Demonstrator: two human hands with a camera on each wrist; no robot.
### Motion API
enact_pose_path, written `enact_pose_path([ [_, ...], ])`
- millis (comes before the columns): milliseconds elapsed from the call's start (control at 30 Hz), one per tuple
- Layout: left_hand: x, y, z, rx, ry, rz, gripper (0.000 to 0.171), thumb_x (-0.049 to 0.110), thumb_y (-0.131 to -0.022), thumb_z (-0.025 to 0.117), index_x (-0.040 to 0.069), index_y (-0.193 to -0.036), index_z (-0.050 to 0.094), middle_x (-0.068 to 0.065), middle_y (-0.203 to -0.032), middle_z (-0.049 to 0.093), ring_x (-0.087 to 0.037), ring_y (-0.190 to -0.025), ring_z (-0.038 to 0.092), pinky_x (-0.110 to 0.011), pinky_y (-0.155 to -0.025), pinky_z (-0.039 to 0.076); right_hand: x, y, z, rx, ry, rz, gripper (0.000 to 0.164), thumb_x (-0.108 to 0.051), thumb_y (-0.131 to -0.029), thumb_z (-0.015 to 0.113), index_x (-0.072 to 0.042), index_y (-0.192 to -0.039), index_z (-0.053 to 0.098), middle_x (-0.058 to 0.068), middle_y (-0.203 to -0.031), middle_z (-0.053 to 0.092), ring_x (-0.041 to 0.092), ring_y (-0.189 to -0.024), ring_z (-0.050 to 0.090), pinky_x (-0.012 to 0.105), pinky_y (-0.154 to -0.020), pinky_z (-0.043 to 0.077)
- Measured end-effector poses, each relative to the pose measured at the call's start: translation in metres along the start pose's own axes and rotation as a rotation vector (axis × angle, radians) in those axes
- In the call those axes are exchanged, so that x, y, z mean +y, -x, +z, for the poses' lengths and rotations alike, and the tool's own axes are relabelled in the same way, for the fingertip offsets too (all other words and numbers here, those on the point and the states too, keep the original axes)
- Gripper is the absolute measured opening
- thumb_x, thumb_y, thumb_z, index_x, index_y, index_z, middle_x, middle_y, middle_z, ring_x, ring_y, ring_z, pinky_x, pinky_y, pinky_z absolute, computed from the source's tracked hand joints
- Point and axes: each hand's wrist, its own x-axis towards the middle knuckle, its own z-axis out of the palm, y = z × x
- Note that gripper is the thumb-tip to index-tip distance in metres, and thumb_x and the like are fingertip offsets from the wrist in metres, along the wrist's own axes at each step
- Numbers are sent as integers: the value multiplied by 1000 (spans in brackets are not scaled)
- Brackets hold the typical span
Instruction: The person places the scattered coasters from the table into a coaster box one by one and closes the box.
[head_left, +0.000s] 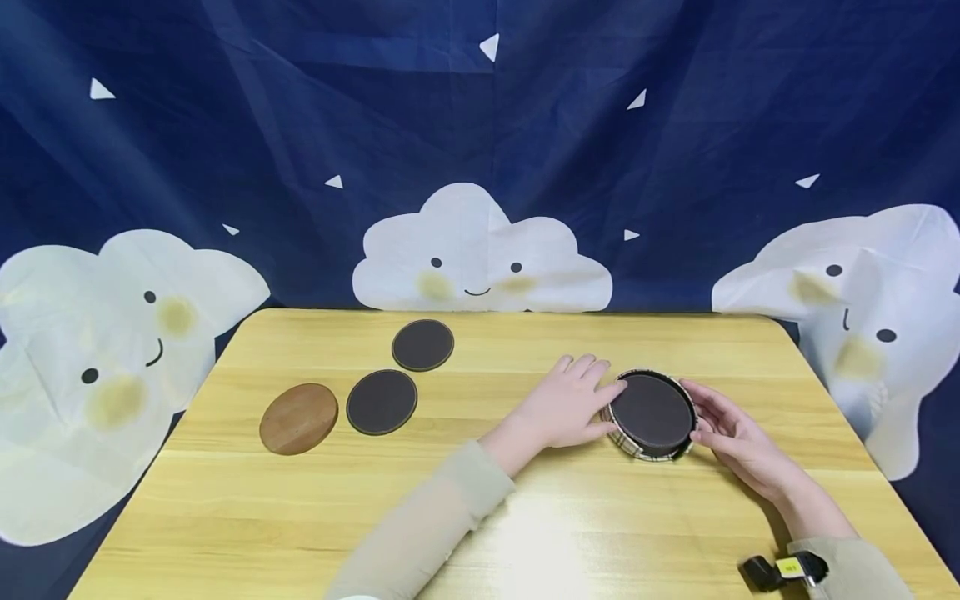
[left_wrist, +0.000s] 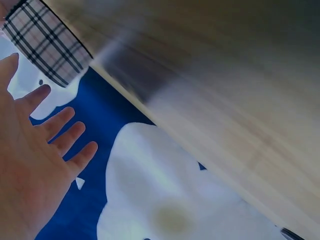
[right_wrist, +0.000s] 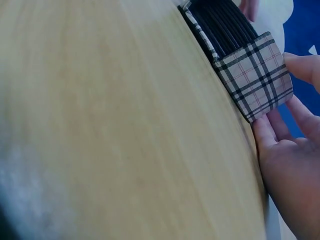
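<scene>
One pale wood table (head_left: 225, 517), navy cloud-print backdrop (head_left: 420, 125); right fingers (head_left: 708, 396) round plaid holder (right_wrist: 257, 77); left fingers (left_wrist: 55, 122) outstretched

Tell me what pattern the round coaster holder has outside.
The holder is plaid, dark and thin reddish lines on pale; the right wrist view shows it best.

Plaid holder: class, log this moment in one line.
right hand: grips plaid holder; left hand: outstretched beside it; dark discs: stacked inside; brown disc: loose
</scene>
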Motion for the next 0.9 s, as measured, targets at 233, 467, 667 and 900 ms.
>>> enact_pose_path([
  [233,-19,12,4,-10,21,-25,68,64,-106,47,27,-162,43,-7,-163,45,-26,-152,40,-47,-125,36,1,0,-1,-2,-4,-6,71,23,-99,40,-7,-163,36,-11,-157,52,-4,-140,52,12,-112,43],
  [467,-36,23,9,-8,7,-48,66,62,-105,49,26,-160,46,-8,-161,47,-27,-151,43,-49,-124,37,1,0,-1,-2,-4,-13,71,23,-98,40,-7,-163,36,-10,-157,52,-3,-141,52,12,-113,42],
  [667,-51,33,15,-29,0,-85,68,63,-105,50,25,-161,46,-10,-162,47,-29,-151,43,-50,-124,37,2,0,-2,-10,-12,-18,72,24,-98,39,-6,-163,35,-10,-158,52,-3,-142,52,12,-113,42],
  [900,-68,45,20,-81,9,-142,67,61,-105,51,24,-161,44,-10,-165,43,-31,-153,42,-51,-126,35,2,0,-2,-18,-19,-12,71,24,-98,38,-5,-163,34,-8,-157,53,-1,-140,54,14,-112,44],
])
